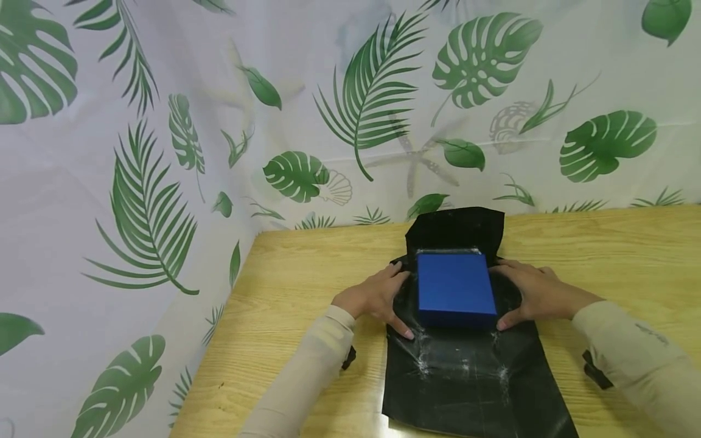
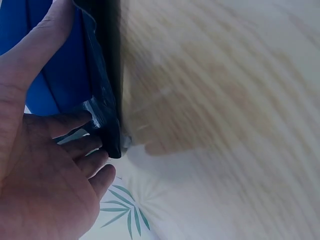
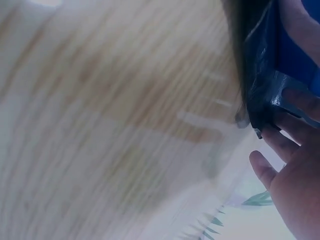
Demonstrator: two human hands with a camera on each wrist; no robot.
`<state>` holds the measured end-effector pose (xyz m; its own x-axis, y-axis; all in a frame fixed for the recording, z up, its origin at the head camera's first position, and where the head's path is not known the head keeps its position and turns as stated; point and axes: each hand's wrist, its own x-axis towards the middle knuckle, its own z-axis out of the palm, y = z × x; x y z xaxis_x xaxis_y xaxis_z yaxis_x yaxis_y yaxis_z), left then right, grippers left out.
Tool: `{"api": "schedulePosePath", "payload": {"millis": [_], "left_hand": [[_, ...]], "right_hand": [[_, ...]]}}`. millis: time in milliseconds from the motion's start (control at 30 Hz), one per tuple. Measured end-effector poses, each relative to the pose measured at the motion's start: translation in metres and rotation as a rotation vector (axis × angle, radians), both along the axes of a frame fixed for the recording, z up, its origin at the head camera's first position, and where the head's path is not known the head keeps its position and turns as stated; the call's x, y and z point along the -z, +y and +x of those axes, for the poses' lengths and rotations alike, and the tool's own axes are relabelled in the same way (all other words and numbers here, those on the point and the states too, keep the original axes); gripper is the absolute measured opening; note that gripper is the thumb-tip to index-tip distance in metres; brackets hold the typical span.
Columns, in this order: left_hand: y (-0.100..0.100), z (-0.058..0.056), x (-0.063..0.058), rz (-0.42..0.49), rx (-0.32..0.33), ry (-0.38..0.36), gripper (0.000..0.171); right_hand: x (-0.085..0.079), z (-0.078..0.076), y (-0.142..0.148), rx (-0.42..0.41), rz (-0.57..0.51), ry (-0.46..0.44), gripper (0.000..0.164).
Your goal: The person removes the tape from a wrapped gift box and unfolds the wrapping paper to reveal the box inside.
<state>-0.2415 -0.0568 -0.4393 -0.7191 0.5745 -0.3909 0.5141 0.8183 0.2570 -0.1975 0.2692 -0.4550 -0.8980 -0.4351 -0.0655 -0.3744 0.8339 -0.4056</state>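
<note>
A blue box (image 1: 454, 283) lies flat on a creased black sheet (image 1: 471, 395), whose far end sticks out behind it. My left hand (image 1: 378, 295) lies along the box's left side, thumb toward the near corner and fingers at the far one. In the left wrist view its loosely stretched fingers (image 2: 82, 145) touch the sheet's edge. On the opposite side, my right hand (image 1: 531, 292) spreads in the same way, thumb by the near right corner. The right wrist view has its fingers (image 3: 280, 142) against the sheet's edge beside the box.
Everything lies on a light wood-grain table (image 1: 290, 286). A white cloth (image 1: 306, 91) printed with green leaves hangs behind it and along the left. Small dark pieces show by each forearm, one at the left (image 1: 348, 358) and one at the right (image 1: 597, 371).
</note>
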Motion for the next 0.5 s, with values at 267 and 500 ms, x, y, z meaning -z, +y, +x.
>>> {"api": "schedulePosePath", "payload": {"millis": [267,500], "left_hand": [[-0.001,-0.007,-0.003,0.046,-0.001,0.001,0.130],[0.003,-0.018,-0.001,-0.027,0.024,0.046,0.132]], "right_hand": [[0.002,-0.010,0.003,0.011,-0.013,-0.035,0.120],[0.004,-0.021,0.002,0.014,0.009,-0.051,0.120]]}}
